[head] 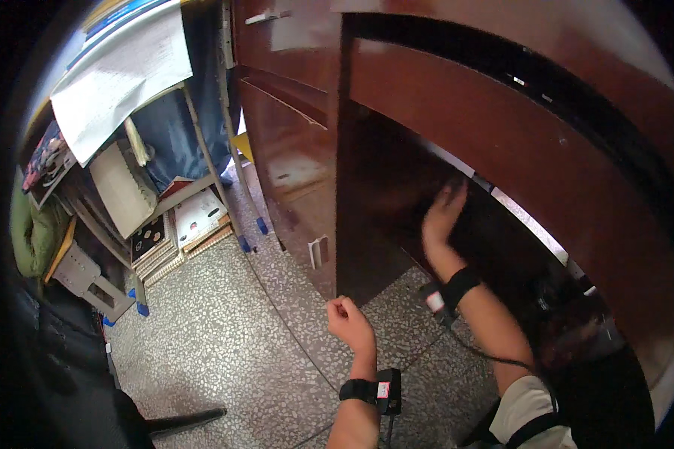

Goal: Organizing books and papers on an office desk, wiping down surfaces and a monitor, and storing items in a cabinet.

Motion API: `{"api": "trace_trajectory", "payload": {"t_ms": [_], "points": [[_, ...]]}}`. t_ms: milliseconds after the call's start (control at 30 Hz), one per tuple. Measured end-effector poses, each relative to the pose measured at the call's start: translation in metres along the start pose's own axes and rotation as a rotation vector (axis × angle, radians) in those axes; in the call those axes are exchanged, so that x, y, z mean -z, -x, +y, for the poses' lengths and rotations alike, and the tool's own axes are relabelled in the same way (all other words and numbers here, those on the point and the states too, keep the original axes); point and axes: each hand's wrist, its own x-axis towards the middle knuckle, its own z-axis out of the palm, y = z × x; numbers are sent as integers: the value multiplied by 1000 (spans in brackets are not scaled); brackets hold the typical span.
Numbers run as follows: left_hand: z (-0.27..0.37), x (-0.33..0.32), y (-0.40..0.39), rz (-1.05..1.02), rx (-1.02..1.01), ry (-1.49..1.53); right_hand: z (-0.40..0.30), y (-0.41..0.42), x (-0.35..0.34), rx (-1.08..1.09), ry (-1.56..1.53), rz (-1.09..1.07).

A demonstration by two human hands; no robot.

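My left hand is curled with fingertips together, close to the lower corner of a glossy reddish-brown wooden cabinet side; no held thing shows in it, and whether it touches the corner is unclear. My right hand, slightly blurred, reaches into the dark recess under the desk's curved panel. Its fingers are partly lost in shadow, and what they touch cannot be made out. Each wrist wears a black strap with a small black box, the left box and the right box, with cables.
A thin cable crosses the speckled floor. At left stands a metal-framed school desk with a paper sheet on top and spiral notebooks below. A black chair leg juts in at lower left.
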Motion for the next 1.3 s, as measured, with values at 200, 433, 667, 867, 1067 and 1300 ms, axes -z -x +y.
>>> {"api": "trace_trajectory", "payload": {"t_ms": [200,433,667,867,1067,1300], "points": [[20,21,-16,62,-62,-42,107,-49,8,268,297,147],[36,54,-38,106,-15,10,158,-141,24,-41,-51,-52],[43,64,-42,94,-8,-48,30,-41,-19,102,83,124],[28,34,-20,36,-19,-13,-62,99,15,550,45,-312],[27,36,-16,15,-36,-25,-30,97,11,132,-69,-281],[35,37,-13,-5,-53,-39,169,-37,18,-552,-43,-111]]}}
